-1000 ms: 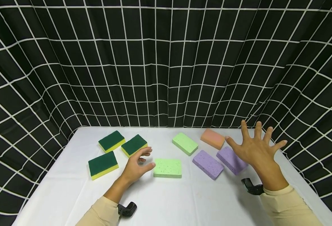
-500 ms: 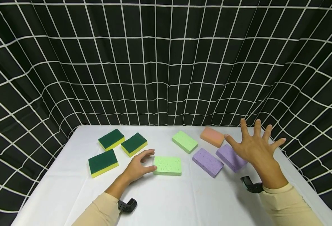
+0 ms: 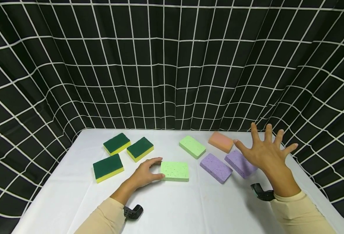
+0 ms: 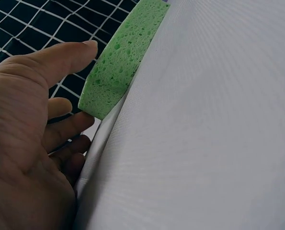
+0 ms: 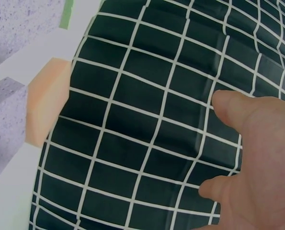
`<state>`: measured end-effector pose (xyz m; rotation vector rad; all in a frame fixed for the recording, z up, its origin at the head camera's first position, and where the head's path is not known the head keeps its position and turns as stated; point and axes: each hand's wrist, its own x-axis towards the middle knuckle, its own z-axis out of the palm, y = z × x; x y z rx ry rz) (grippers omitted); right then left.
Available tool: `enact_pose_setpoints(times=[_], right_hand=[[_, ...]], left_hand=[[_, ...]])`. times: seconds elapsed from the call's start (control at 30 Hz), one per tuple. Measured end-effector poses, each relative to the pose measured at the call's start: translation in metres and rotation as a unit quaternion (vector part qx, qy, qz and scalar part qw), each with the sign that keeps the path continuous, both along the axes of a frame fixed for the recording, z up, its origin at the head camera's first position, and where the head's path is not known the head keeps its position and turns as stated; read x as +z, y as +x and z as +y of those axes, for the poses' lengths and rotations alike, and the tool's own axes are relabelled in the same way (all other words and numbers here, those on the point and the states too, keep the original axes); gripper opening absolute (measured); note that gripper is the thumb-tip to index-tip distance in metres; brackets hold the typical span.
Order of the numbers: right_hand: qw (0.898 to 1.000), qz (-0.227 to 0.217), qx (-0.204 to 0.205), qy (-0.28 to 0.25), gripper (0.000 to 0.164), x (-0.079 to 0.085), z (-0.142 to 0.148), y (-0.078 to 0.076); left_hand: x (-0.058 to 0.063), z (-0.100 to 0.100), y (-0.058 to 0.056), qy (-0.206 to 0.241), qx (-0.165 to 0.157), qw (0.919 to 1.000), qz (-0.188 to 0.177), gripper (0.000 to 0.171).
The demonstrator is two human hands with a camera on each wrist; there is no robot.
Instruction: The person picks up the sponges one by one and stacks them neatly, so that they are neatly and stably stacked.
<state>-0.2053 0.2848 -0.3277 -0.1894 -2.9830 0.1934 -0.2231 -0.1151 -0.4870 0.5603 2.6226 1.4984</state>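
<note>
My left hand [image 3: 144,173] reaches to the left end of a light green sponge [image 3: 175,171] lying flat on the white table. Its thumb tip is right at the near left corner, and the forefinger tip is by the far left corner. The left wrist view shows the curved, parted fingers beside the pitted green sponge [image 4: 120,60], a gap between thumb and fingers. My right hand [image 3: 266,154] is raised with all fingers spread and holds nothing. In the head view it overlaps the edge of a purple sponge [image 3: 240,163].
Several yellow sponges with dark green scouring tops, one of them a scrub sponge [image 3: 108,168], lie at left. Toward the back right are another light green sponge [image 3: 192,147], an orange sponge [image 3: 220,142] and a second purple sponge [image 3: 216,168]. A black gridded curtain [image 3: 160,65] encloses the table.
My left hand has moved slightly right, up to the near green sponge's left end. The right hand stays spread in about the same place, and the sponges have not moved on the table.
</note>
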Motion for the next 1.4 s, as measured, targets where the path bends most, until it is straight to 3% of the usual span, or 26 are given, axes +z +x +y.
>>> enact_pose_setpoints(times=[0.4,0.8,0.97,1.2,1.4], right_hand=[[1.000,0.020,-0.001,-0.004,0.103,0.002,0.001,0.004],[0.997,0.065,0.028,-0.010,0.101,0.010,-0.005,0.007],[0.992,0.107,0.056,-0.030,0.097,0.013,-0.006,0.013],[0.968,0.208,0.087,-0.107,0.084,0.019,-0.007,0.023],[0.924,0.316,0.110,-0.185,0.072,0.020,-0.006,0.030]], left_hand=[[0.003,0.003,0.001,-0.037,-0.002,0.9993,0.006,0.065],[-0.003,0.002,0.004,-0.042,0.007,0.9991,0.008,0.066],[-0.005,0.002,0.006,-0.046,0.012,0.9988,0.004,0.066],[-0.004,0.002,0.006,-0.039,0.006,0.9992,0.007,0.065],[0.000,0.001,0.003,-0.051,0.004,0.9987,0.010,0.065]])
